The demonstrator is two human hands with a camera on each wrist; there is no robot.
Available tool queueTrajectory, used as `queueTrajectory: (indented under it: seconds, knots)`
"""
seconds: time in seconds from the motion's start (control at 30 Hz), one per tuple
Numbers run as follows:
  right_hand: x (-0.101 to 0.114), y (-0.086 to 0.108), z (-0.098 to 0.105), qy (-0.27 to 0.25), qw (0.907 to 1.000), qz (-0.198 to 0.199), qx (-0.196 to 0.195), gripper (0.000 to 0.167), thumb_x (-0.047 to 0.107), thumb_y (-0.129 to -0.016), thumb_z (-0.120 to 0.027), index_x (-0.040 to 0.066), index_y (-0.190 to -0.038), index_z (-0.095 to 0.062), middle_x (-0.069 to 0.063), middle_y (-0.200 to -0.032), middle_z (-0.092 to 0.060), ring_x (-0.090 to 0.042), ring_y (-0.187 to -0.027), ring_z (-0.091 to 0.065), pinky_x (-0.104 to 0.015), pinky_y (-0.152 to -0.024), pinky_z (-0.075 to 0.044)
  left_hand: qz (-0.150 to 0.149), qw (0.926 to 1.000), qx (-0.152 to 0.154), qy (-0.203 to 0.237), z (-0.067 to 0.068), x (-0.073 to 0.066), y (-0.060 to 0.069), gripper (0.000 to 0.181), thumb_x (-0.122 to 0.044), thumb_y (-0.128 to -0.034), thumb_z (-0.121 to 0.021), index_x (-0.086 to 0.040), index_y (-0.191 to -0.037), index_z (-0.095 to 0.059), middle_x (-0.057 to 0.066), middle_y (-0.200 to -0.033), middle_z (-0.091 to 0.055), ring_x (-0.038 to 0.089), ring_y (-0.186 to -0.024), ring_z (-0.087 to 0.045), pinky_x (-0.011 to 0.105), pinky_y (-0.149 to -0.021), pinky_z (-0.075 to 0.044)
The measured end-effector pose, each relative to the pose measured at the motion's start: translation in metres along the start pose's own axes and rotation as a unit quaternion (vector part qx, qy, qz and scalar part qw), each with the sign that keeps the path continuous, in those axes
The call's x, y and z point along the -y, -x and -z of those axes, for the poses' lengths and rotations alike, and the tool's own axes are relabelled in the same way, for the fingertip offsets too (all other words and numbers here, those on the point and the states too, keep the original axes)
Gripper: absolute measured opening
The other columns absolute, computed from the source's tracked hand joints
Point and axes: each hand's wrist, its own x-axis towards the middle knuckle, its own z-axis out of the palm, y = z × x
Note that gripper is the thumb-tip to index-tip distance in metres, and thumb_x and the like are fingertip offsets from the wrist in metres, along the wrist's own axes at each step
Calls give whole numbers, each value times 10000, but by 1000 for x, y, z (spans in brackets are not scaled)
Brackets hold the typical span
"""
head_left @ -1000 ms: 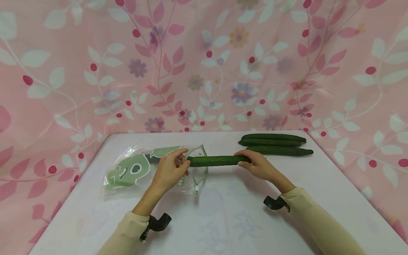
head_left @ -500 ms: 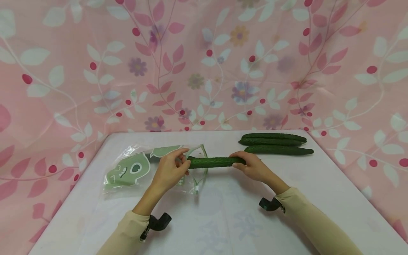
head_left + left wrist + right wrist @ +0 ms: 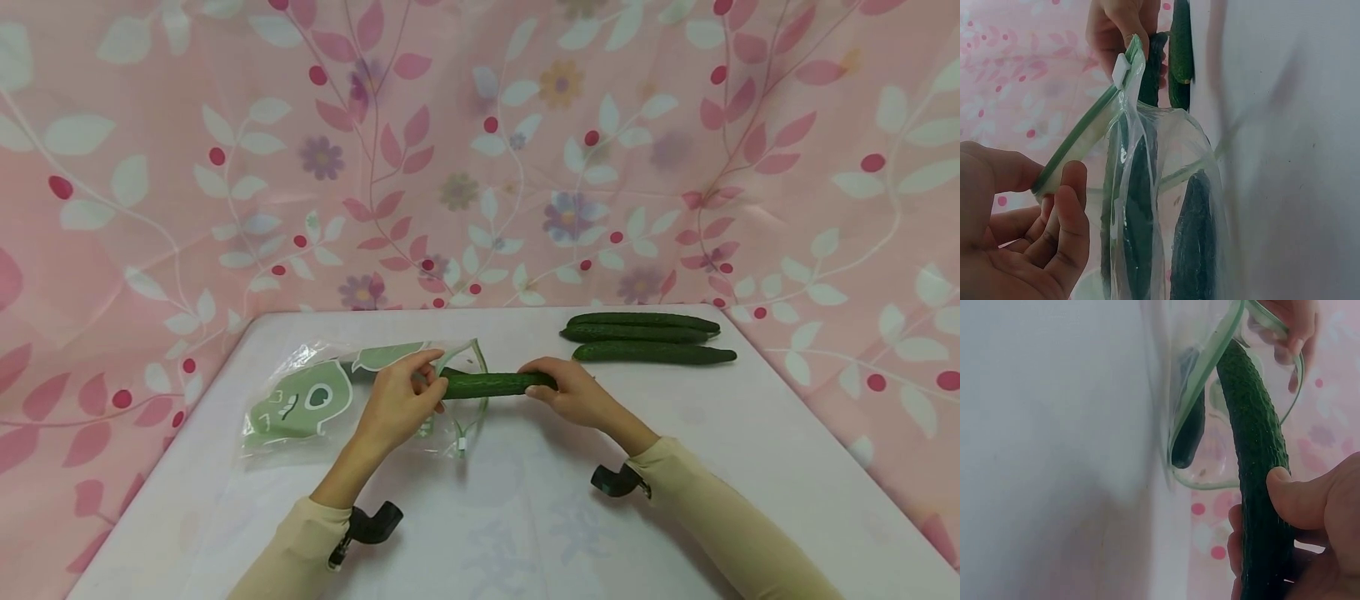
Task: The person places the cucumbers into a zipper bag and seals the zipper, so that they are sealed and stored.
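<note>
My left hand (image 3: 403, 400) pinches the green zip edge of a clear bag (image 3: 300, 408) with a green print, and in the left wrist view thumb and finger hold that rim (image 3: 1079, 131). A cucumber (image 3: 491, 384) reaches through the bag's open mouth, its outer end gripped by my right hand (image 3: 573, 392). The right wrist view shows the thumb along this cucumber (image 3: 1257, 444), its far end inside the rim. Another cucumber (image 3: 1190, 434) lies inside the bag, lower down. A white slider (image 3: 1120, 70) sits on the zip.
Three more cucumbers (image 3: 652, 353) lie side by side at the back right of the white table (image 3: 525, 517). Behind the table hangs a pink floral cloth (image 3: 465, 150). Each wrist carries a small black device (image 3: 617, 481).
My right hand has moved left, and the cucumber in it has gone further into the bag. The left hand has stayed in place on the bag's edge.
</note>
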Motion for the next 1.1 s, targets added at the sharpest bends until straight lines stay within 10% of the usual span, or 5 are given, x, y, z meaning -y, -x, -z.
queueTrajectory:
  seconds: [1.1]
  knots:
    - [34,-40,-38,-157,9999,48,17,344,142,-998,-710,-15,-1303,-686,-136,-1257,-689,-266,-1125,-651,-460,-968,-510,-82,9999,-7,103,0,-1,-1,419,-22,-928,-689,-1,-1346,-669,48,-831,-608,346,-627,-710,265,-463,-440]
